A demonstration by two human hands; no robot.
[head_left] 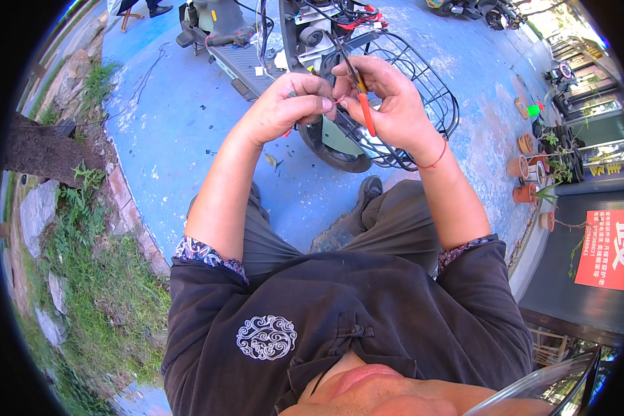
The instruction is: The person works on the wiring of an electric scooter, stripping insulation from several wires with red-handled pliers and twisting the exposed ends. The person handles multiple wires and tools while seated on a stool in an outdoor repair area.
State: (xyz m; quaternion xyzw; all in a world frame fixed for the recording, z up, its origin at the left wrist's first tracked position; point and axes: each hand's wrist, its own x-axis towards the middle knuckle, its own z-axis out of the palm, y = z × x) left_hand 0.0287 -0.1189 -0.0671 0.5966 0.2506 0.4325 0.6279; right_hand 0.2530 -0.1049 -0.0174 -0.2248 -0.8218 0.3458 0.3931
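In front of my chest, both hands are raised close together, fingertips nearly meeting. My left hand (294, 107) is closed in a pinch on a thin red wire (339, 102); a bit of green shows between its fingers. My right hand (395, 104) holds orange-handled pliers (366, 114) against the palm, their dark jaws pointing up and away. Its thumb and fingertip are also at the wire. Just beyond the hands stands an electric scooter (242, 66) with its front opened up, loose wires (262, 35) hanging out. A black wire basket (423, 76) sits behind my right hand.
Blue painted ground (180, 139) carries small dark scraps and a thin loose cable (145, 76). Potted plants (524, 193) line the right, beside a red sign (608, 251). Grass (111, 291), rocks and a tree trunk (52, 149) border the left. Other scooters (478, 12) stand far right.
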